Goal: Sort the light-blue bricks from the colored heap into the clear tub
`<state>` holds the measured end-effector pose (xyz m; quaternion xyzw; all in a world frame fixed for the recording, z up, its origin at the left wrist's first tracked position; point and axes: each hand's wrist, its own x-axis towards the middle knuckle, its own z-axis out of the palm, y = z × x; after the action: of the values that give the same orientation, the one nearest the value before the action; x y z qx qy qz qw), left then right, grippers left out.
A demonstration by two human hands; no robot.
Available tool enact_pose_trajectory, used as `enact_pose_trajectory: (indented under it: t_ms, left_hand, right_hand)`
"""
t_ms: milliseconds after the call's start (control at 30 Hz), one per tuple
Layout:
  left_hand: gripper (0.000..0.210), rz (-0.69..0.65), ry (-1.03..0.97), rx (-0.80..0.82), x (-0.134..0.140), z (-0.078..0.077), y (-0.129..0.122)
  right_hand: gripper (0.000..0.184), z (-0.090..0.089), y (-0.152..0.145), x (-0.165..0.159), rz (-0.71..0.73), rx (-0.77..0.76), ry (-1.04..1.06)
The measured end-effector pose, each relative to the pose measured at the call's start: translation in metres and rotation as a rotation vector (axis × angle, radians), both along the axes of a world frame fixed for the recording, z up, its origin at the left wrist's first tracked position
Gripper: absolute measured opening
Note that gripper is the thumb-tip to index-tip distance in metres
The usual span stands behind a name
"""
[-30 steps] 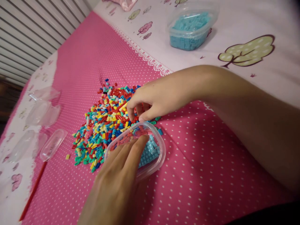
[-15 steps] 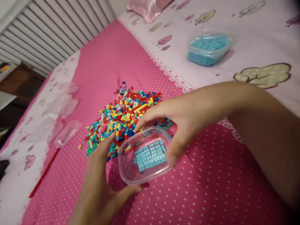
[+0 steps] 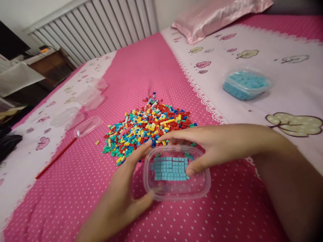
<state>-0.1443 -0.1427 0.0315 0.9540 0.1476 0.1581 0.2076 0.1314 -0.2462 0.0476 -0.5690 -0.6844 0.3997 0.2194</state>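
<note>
A clear plastic container (image 3: 176, 195) is tipped toward me in front of the pile of small bricks. Within its rim shows a neat flat block of light blue toy bricks (image 3: 170, 169), set in rows. My left hand (image 3: 126, 188) curves around the left side, thumb at the near rim and fingers at the far left corner. From the right comes my right hand (image 3: 202, 144), closed over the far right rim. Its thumb reaches inside by the right end of the blue bricks, while the other fingers are partly hidden behind the rim. Loose multicoloured toy bricks (image 3: 143, 124) lie heaped just beyond.
A second clear container (image 3: 246, 85) filled with light blue bricks stands at the right. At the left lie clear plastic containers or lids (image 3: 88, 97), a clear oblong scoop-like piece (image 3: 87, 126) and a red stick (image 3: 57, 158). A pink pillow (image 3: 214, 20) rests at the back.
The view has swung, so the scene sits lower and to the right. The container has levelled out, and my right thumb sits farther inside its rim.
</note>
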Motion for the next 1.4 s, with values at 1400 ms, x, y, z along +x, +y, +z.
enact_pose_trajectory:
  t_ms: [1400]
  left_hand:
    - [0.081, 0.343, -0.349, -0.074, 0.034, -0.044, -0.028]
  right_hand:
    - [0.033, -0.009, 0.020, -0.033, -0.315, 0.190, 0.887]
